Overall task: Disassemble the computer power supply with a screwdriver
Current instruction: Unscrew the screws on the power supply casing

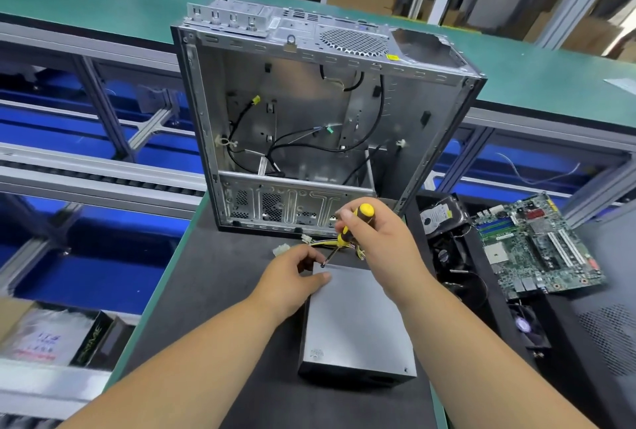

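A grey metal power supply (354,322) lies flat on the dark mat, its yellow and black cables (330,244) trailing from the far end. My right hand (382,242) grips a yellow and black screwdriver (351,227), whose tip sits on a screw at the unit's far left corner. My left hand (292,282) holds that same corner, thumb on the top plate and fingers curled over the edge beside the tip.
An emptied computer case (206,118) stands open just behind the power supply. To the right lie a hard drive (438,217), a green motherboard (537,246) and fans (525,325). A conveyor frame runs along the left, with a box (51,335) at the lower left.
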`<state>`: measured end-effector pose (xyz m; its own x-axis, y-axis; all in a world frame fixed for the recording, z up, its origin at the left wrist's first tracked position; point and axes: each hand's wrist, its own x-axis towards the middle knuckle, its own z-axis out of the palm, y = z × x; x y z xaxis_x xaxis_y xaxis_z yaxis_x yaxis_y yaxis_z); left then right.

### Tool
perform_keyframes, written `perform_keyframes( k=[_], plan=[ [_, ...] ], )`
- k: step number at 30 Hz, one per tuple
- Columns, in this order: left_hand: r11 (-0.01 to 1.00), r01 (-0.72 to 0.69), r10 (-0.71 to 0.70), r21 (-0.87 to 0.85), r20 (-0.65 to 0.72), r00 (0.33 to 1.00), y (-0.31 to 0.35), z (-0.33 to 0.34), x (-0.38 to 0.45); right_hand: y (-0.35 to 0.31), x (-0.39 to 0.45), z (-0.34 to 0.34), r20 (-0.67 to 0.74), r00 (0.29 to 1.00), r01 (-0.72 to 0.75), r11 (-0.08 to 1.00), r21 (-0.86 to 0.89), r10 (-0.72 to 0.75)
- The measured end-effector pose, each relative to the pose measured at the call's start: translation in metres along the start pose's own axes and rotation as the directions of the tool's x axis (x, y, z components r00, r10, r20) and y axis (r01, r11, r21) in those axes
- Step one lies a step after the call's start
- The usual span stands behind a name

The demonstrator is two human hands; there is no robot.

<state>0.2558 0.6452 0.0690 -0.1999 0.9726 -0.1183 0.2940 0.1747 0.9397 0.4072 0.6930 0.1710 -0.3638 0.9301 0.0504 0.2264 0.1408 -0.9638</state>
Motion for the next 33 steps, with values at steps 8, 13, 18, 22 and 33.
perform_keyframes(
  k=[8, 13, 18, 22, 33],
  plan=[
    [0.999, 0.023, -0.023, -0.035, 0.005, 1.0, 0.001, 0.001, 0.0, -0.005, 0.0, 0.001, 0.063, 0.998, 0.029, 0.999, -0.046, -0.026],
    [0.998, 0.018, -0.018, -0.052, -0.001, 1.0, 0.001, 0.001, -0.001, -0.014, -0.003, 0.004, 0.142, 0.989, 0.067, 0.991, -0.113, -0.051],
    [0.998, 0.011, -0.011, -0.067, -0.004, 1.0, 0.0, 0.001, -0.002, -0.02, -0.005, 0.007, 0.204, 0.977, 0.107, 0.974, -0.198, -0.065],
    [1.0, -0.001, 0.0, -0.032, -0.027, 1.0, 0.002, 0.001, -0.002, -0.022, -0.007, 0.009, 0.24, 0.967, 0.139, 0.965, -0.223, -0.084],
    [0.985, -0.048, 0.061, 0.164, -0.069, 0.996, 0.008, 0.003, -0.003, -0.022, -0.007, 0.012, 0.236, 0.967, 0.154, 0.957, -0.248, -0.094]
  ],
)
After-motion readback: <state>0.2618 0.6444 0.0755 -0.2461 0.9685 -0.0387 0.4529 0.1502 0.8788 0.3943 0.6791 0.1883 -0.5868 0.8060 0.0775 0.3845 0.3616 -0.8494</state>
